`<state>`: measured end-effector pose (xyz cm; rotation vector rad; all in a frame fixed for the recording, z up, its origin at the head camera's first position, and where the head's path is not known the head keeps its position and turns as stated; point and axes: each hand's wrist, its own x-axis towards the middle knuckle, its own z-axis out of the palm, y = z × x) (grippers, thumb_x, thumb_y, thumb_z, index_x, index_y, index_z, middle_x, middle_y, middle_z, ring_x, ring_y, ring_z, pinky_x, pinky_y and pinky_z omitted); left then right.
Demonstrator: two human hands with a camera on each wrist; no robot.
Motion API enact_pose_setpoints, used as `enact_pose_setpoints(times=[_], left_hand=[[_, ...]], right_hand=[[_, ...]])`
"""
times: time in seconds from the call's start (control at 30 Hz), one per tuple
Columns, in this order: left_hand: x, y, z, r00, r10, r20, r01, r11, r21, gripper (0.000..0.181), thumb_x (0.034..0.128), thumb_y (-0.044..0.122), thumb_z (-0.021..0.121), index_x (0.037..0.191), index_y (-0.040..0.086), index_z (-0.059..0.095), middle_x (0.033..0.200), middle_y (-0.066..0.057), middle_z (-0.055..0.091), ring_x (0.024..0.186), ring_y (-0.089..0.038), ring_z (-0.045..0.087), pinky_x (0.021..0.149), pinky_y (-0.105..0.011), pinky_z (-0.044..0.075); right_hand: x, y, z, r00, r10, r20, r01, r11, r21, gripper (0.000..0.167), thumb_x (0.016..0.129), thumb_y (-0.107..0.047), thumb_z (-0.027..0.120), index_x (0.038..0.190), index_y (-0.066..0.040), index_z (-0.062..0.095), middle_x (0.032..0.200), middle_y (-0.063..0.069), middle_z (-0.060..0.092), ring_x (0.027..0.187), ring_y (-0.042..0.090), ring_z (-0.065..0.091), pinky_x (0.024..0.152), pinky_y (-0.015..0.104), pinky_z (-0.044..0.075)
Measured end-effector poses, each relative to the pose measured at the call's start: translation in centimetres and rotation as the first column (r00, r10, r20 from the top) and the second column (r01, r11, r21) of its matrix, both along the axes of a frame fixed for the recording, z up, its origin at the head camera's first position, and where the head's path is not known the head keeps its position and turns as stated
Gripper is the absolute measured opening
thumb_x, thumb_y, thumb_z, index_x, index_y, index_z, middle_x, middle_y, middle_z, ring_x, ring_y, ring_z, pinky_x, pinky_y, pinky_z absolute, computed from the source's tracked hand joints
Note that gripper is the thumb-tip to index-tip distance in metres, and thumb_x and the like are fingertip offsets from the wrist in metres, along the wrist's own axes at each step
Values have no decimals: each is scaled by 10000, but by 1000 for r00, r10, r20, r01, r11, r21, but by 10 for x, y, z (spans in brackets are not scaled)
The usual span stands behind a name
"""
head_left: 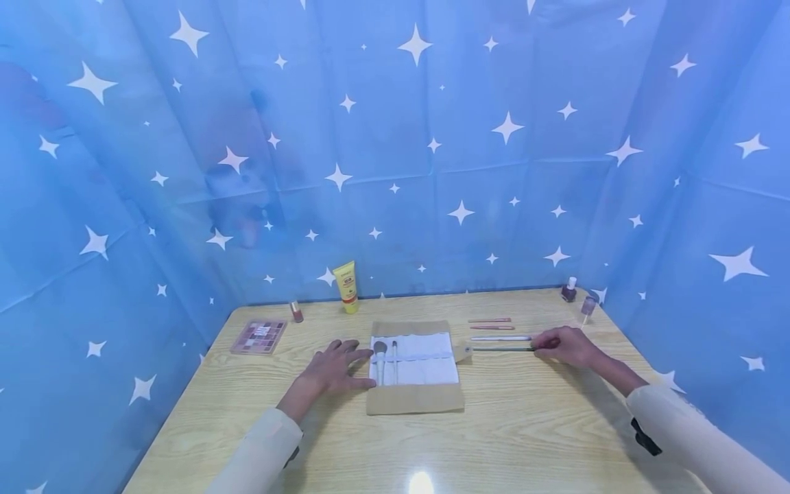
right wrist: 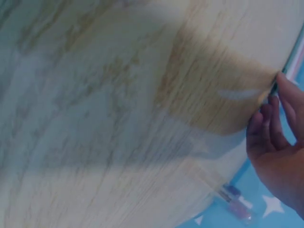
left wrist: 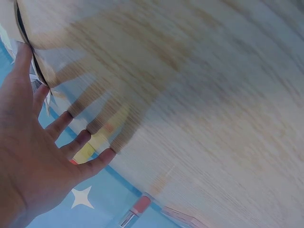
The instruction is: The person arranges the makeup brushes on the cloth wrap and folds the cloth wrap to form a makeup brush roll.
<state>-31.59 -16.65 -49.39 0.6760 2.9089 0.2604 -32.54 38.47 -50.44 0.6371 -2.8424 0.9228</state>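
An unrolled brush case (head_left: 415,398), tan with a white pocketed inside, lies on the wooden table. In its left pockets sit a large brush (head_left: 380,353) and a thin brush (head_left: 395,360). The left hand (head_left: 330,370) rests at the case's left edge with spread fingers; the left wrist view shows this hand (left wrist: 42,142) with its thumb at that edge. The right hand (head_left: 568,346) pinches the right end of a thin dark green stick (head_left: 503,349). A white stick (head_left: 500,338) lies just behind it. In the right wrist view, the right hand's (right wrist: 280,123) thumb and fingers meet at the green stick.
Two pink sticks (head_left: 490,328) lie behind the white one. A palette (head_left: 259,337), a small red-bottomed tube (head_left: 297,312) and a yellow tube (head_left: 348,288) are at the back left. Dark (head_left: 569,289) and mauve (head_left: 588,306) bottles stand back right, before a starry blue curtain (head_left: 395,137).
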Motion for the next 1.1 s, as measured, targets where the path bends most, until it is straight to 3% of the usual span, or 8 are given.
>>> enact_pose_setpoints(times=[0.13,0.3,0.5,0.63,0.83,0.97,1.1], left_hand=[[-1,-1,-2,1000,7,3,-7,1000,3,799,889,786,580,1559,363,476,1665,-78,358,1524,-434,286,1134,-765,272],[1,-1,-1,1000,1,8,-1,1000,5,794,900,764,590,1563,343,474,1663,-91,358,1523,-439,283,1130,-772,268],[1,-1,-2,1000,2,9,-2,1000,6,803,900,766,586,1569,339,466,1666,-94,351,1525,-439,279,1133,-769,267],[0,-1,-1,1000,4,7,-4,1000,10,795,905,758,588,1570,341,464,1669,-93,344,1525,-445,272,1134,-771,262],[0,-2,1,1000,10,7,-10,1000,10,788,902,760,591,1567,356,465,1672,-84,342,1529,-437,269,1135,-771,258],[0,-2,-1,1000,8,7,-8,1000,4,790,904,761,588,1572,361,455,1673,-85,340,1531,-427,271,1135,-769,262],[1,-1,-1,1000,-1,4,1,1000,6,792,905,756,592,1571,347,462,1664,-98,352,1522,-434,287,1122,-775,278]], right_hand=[[-1,0,-2,999,23,-30,-23,999,26,113,878,-77,828,970,-14,807,1008,179,776,807,175,742,699,239,583],[0,-1,1,999,8,-34,-9,999,-40,87,917,-72,786,984,-18,793,955,125,778,803,96,717,701,222,570],[-2,0,19,998,-4,-66,-7,987,-158,153,975,-42,714,1097,46,746,980,134,768,871,60,706,727,223,586],[-3,-2,35,1000,-1,5,2,971,-239,244,1016,-103,680,1217,34,706,1115,205,743,955,34,698,762,246,597],[-7,-16,53,992,47,116,3,919,-393,413,1063,-181,621,1419,19,564,1314,258,648,1056,53,698,880,313,605],[-11,-31,62,989,92,112,-26,872,-489,439,1072,-152,597,1474,-3,500,1342,215,615,1073,181,720,893,336,611],[-15,-50,69,992,98,85,-38,848,-528,423,1062,-149,616,1462,-49,518,1326,217,629,1054,225,730,857,343,622]])
